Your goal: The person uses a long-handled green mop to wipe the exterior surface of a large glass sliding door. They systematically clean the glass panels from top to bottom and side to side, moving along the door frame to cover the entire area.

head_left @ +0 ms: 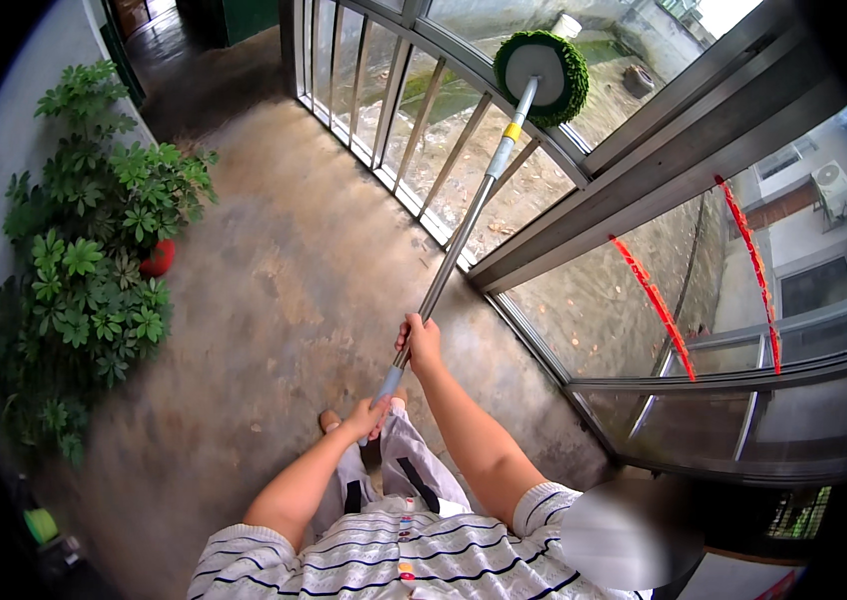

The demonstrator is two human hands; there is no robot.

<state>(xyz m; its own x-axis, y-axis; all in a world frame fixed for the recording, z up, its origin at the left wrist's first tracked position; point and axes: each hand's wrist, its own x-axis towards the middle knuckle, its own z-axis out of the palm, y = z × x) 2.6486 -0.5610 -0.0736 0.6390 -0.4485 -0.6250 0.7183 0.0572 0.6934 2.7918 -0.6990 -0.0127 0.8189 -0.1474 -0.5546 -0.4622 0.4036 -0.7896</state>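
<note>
A long-handled mop (449, 262) with a round green microfiber head (567, 80) slants up and away from me to the right. The head is raised against the upper window (599, 110), its flat grey back facing me. My right hand (421, 340) is wrapped round the metal pole about a third of the way up. Lower down, my left hand (368, 416) grips the grey handle end near my legs. A yellow ring (513, 131) marks the pole's upper joint.
Metal-framed windows with vertical bars (434, 95) run along the right. Red strips (654, 305) cross one pane. A leafy green plant (84, 260) with a red round thing (159, 258) stands by the left wall. Concrete floor (254, 230) lies between. A dark doorway (169, 60) is at far left.
</note>
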